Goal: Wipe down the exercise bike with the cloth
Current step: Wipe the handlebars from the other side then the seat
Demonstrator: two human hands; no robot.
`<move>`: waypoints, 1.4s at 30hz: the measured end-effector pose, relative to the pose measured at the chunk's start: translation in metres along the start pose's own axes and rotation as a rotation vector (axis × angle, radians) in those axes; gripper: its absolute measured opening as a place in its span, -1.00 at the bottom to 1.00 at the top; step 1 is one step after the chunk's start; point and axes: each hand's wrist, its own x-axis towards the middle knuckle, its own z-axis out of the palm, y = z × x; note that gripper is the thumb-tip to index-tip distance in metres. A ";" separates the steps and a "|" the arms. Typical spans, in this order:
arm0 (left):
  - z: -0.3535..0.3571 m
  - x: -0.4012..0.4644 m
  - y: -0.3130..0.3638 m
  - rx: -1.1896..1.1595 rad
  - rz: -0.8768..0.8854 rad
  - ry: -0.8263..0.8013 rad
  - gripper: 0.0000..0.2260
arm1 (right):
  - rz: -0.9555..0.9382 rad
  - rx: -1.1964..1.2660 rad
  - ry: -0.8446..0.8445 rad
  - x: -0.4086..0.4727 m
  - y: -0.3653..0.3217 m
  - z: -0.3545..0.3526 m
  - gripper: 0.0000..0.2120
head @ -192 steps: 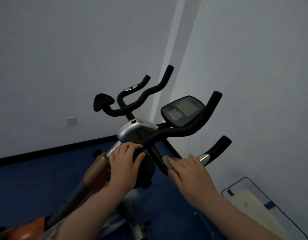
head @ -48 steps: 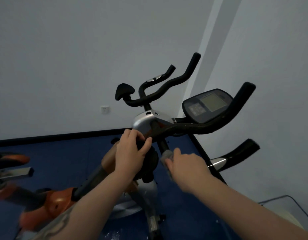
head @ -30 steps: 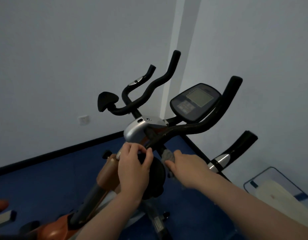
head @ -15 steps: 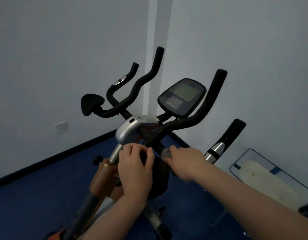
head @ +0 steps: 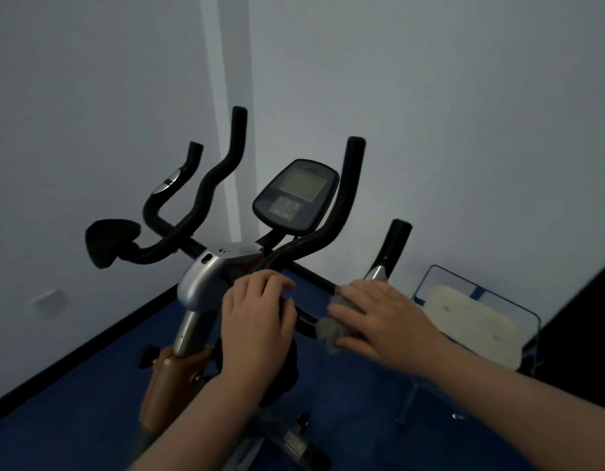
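The exercise bike (head: 206,277) stands in a wall corner, with a framed rack (head: 528,321) on the floor to its right.

Exercise bike (head: 206,283): matt black foam-like handlebars (head: 216,185), brushed silver metal stem cover (head: 200,278) and post (head: 189,329), glossy orange-brown frame shell (head: 168,379), smooth dark plastic console (head: 296,197) with dull grey screen; soft grey cloth (head: 331,331), crumpled.
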 end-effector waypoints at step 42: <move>0.025 0.028 0.030 -0.094 -0.252 -0.217 -0.92 | 1.112 1.060 0.625 0.063 0.088 0.004 -0.77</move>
